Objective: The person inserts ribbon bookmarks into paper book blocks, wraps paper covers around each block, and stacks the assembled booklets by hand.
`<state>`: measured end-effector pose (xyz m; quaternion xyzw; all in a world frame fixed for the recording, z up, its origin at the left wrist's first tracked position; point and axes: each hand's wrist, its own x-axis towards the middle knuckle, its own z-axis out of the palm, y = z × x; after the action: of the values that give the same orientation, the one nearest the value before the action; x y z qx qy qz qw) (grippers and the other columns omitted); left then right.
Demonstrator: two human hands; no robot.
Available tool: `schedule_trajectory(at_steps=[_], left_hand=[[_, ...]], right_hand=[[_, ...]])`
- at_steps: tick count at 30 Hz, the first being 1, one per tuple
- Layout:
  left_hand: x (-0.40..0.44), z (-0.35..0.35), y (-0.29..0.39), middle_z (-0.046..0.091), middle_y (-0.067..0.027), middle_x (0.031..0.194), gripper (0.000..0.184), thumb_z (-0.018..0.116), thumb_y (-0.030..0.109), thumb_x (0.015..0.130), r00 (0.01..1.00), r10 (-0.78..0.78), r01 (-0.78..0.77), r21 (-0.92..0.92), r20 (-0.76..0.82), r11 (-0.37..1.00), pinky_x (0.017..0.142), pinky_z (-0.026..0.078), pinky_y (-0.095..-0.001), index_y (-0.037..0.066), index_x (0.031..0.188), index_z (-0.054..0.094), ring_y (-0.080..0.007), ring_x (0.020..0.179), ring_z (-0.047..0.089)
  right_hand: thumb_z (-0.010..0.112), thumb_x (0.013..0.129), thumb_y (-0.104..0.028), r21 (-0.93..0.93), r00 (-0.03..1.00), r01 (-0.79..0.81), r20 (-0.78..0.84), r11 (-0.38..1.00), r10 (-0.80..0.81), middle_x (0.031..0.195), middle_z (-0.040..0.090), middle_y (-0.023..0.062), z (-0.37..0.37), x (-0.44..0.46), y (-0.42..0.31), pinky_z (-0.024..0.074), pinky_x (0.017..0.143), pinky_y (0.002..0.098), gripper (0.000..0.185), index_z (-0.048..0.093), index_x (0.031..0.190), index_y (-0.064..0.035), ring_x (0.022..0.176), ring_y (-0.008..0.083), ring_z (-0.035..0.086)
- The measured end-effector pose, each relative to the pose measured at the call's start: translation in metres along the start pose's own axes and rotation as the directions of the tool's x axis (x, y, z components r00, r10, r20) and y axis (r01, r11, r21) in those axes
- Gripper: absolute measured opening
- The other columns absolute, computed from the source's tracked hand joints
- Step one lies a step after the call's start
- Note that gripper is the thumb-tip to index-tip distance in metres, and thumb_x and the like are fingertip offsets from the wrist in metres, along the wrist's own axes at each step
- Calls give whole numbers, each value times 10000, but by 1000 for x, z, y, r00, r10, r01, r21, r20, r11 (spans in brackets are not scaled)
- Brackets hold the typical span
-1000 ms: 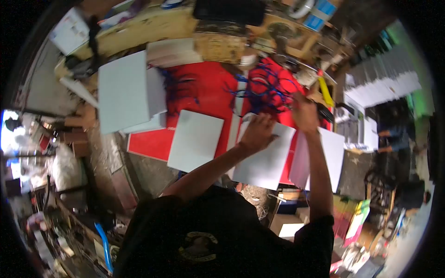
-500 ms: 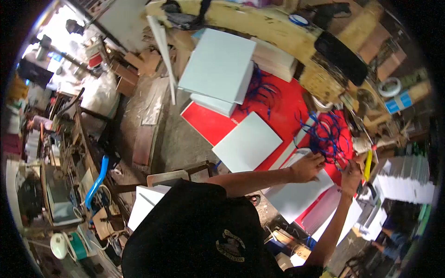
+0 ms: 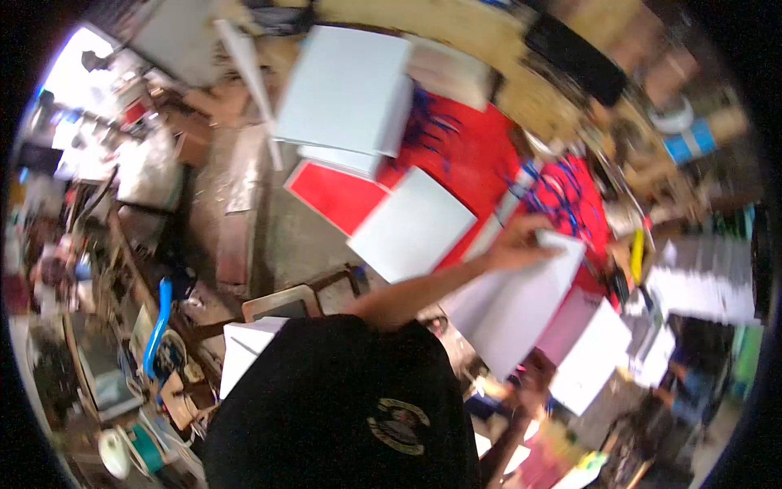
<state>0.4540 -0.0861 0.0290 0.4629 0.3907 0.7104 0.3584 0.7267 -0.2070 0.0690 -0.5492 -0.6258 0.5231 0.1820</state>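
My left hand [image 3: 521,244] is closed on the upper end of a white sheet of paper or card [image 3: 517,306], which is lifted and bent over. At the sheet's lower corner is my right hand [image 3: 533,379], dark and smeared by motion, so its grip does not show clearly. A tangle of blue cords [image 3: 562,196] lies on the red surface [image 3: 472,138] just beyond my left hand. To the left rests a flat white board [image 3: 414,226]. Another white sheet [image 3: 590,359] is right of my right hand.
A tall stack of white boards [image 3: 342,90] stands at the back. More stacked white sheets [image 3: 705,281] are at the right, near a yellow-handled tool [image 3: 637,257]. A wooden chair frame [image 3: 281,303] is close at my left, with a bent blue pipe [image 3: 159,326] farther left.
My left hand has moved from the cords onto the white sheet and raised its end. My right hand has come down from the cords to the sheet's lower corner. The view has shifted.
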Motion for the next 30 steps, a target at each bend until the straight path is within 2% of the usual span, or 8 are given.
schedule_trajectory(at_steps=[2, 4, 6, 14, 19, 23, 26, 30], left_hand=[[-6, 6, 22, 553, 50, 739, 261, 851, 219, 747, 960, -273, 274, -15, 59, 962, 555, 389, -244, 93, 854, 649, -28, 693, 490], [-8, 16, 38, 626, -36, 807, 372, 842, 335, 753, 987, -151, 125, 306, 60, 944, 662, 467, -314, 60, 916, 651, -127, 740, 578], [-13, 18, 27, 635, -87, 987, 365, 780, 343, 813, 966, 144, -237, 506, 215, 829, 824, 471, -375, 75, 1020, 644, -246, 995, 598], [-58, -19, 23, 547, -188, 1082, 436, 732, 295, 838, 980, 146, -187, 882, 136, 432, 962, 403, -465, 37, 1159, 589, -354, 1040, 531], [-84, -37, 85, 538, -211, 981, 318, 647, 311, 931, 773, -621, 502, 721, -128, 477, 752, 498, -437, 39, 1086, 590, -373, 851, 576], [-113, -106, 65, 637, -140, 900, 350, 642, 244, 947, 886, -451, 397, 679, -109, 617, 644, 525, -380, 24, 1172, 489, -258, 778, 659], [-143, -197, 52, 691, -125, 874, 280, 638, 196, 953, 871, -432, 467, 119, -234, 876, 593, 520, -328, 37, 1155, 528, -152, 752, 669], [-128, -260, 98, 652, -172, 983, 371, 661, 185, 923, 764, -533, 627, 614, -364, 480, 727, 520, -351, 14, 1211, 500, -245, 873, 654]], right_hand=[[599, 921, -160, 208, 985, -169, 67, 963, 159, 1031, 700, 146, 56, -33, -22, 540, 716, 293, 325, 630, 1169, 47, 853, 223, 681], [609, 936, -186, 443, 946, -323, 119, 836, 302, 1055, 704, 161, 101, -45, -31, 545, 721, 324, 352, 619, 1188, 59, 837, 237, 700], [672, 894, -171, 238, 963, -268, 69, 934, 259, 924, 735, 113, 126, -36, 1, 529, 705, 293, 236, 717, 1012, 29, 789, 179, 694], [726, 857, -136, -323, 767, -28, -614, 946, -186, 913, 738, 158, 55, -20, -45, 559, 702, 338, 292, 684, 1123, -24, 785, 224, 713], [700, 854, -60, -155, 844, -30, -534, 987, -59, 990, 721, 172, 77, -8, -33, 556, 764, 327, 306, 649, 1152, -11, 902, 235, 710], [713, 838, -70, -103, 951, 190, -226, 976, -209, 943, 730, 127, 84, 5, -39, 560, 684, 326, 284, 672, 1119, -60, 770, 229, 717], [725, 821, -91, -374, 858, 333, -261, 866, -442, 952, 718, 137, 61, 61, -78, 551, 690, 357, 307, 674, 1123, -68, 774, 258, 697], [758, 771, -130, -453, 726, 563, -129, 692, -675, 1070, 695, 156, 30, 188, -113, 531, 826, 394, 389, 676, 1149, -88, 943, 303, 668]])
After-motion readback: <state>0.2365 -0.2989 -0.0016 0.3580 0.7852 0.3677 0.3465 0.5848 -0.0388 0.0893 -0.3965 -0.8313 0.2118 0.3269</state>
